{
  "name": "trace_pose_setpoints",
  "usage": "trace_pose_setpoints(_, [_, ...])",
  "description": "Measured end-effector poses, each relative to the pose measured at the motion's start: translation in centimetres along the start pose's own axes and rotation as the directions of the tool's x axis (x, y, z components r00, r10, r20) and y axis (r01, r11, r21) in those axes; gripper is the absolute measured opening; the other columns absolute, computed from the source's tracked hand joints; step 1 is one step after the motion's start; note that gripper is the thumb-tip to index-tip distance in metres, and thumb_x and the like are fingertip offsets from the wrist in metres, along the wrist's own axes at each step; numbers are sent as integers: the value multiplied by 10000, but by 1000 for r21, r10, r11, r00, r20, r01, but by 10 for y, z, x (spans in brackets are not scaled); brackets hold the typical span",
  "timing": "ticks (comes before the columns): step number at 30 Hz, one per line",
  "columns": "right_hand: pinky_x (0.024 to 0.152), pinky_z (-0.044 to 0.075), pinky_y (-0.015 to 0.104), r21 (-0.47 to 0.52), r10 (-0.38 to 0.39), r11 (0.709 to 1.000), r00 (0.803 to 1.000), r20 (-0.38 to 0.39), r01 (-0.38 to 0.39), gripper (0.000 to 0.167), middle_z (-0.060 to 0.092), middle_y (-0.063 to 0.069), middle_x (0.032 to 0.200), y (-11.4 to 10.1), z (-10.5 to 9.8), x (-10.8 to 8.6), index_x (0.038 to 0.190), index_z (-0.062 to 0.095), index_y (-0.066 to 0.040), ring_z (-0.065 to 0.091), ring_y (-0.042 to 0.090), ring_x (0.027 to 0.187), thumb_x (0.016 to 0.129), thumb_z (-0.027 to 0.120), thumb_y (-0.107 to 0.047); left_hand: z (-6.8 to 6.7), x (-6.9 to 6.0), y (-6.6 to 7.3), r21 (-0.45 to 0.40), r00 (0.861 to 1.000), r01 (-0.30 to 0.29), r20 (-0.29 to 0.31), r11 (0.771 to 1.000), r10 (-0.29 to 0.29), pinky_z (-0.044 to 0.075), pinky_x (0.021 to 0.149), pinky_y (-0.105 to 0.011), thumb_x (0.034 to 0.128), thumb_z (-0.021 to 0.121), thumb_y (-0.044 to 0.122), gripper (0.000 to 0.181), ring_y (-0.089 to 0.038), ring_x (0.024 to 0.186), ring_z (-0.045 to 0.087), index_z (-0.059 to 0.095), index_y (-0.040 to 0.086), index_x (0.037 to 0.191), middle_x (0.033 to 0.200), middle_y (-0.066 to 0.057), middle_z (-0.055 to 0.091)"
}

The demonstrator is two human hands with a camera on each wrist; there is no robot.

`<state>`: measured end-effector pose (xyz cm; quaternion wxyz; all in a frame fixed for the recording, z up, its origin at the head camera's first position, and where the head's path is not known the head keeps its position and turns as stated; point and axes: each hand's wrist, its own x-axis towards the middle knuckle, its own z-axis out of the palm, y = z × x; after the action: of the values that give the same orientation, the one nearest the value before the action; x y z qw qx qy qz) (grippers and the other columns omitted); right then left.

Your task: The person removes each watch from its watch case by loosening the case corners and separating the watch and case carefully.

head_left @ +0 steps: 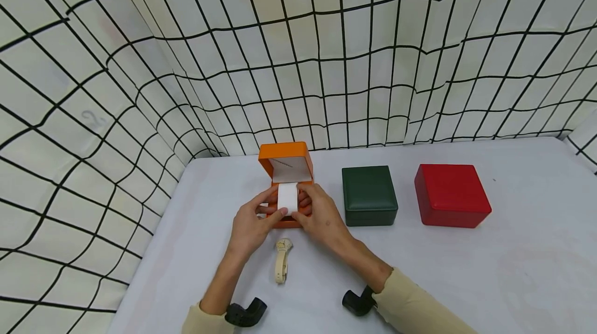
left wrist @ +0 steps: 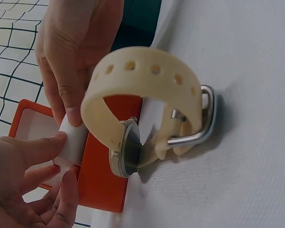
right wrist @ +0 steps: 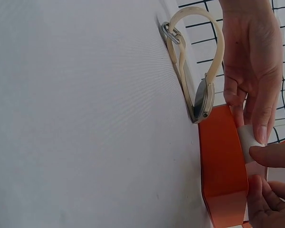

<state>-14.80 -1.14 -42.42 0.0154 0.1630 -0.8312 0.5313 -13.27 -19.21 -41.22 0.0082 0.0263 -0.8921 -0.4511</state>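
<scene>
A white watch cushion [head_left: 287, 197] sits in the mouth of the raised-lid orange watch box [head_left: 285, 148]. My left hand [head_left: 248, 228] pinches its left side between thumb and fingers. From the other side, my right hand [head_left: 326, 220] pinches the cushion too. Just in front of the box lies a cream wristwatch [head_left: 282, 261], its strap buckled into a loop; neither hand touches it. The left wrist view shows the watch strap [left wrist: 142, 71] large, with both hands on the white cushion [left wrist: 72, 142] behind it.
To the right of the orange box stand a closed green box [head_left: 369, 194] and a closed red box [head_left: 451, 194]. A white cloth covers the table [head_left: 522, 272]. Black netting over white sheeting [head_left: 354, 64] rises behind and along the left.
</scene>
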Motion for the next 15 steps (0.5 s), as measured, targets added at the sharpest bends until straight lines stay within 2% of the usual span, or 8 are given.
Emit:
trace_pose_setpoints(6, [877,586,338,-50,-11,999,1000,-21,10,553,630,108,1096,-1,0,0,1351,606,35,603,207,980,849,834,-5,0,-1,1,15,1000,8,-1,1000,-8,527,639,-225,900,829,279,619,-240,1026,698,605,209,1473,1267,-97,692])
trace_pose_setpoints(15, [858,584,334,-58,4,998,1000,-20,-5,555,631,106,1079,-1,1,0,1359,613,48,606,217,974,855,834,-21,-1,0,2,45,1000,-4,9,999,4,537,646,-247,912,815,275,608,-279,1059,694,605,159,1470,1269,-130,699])
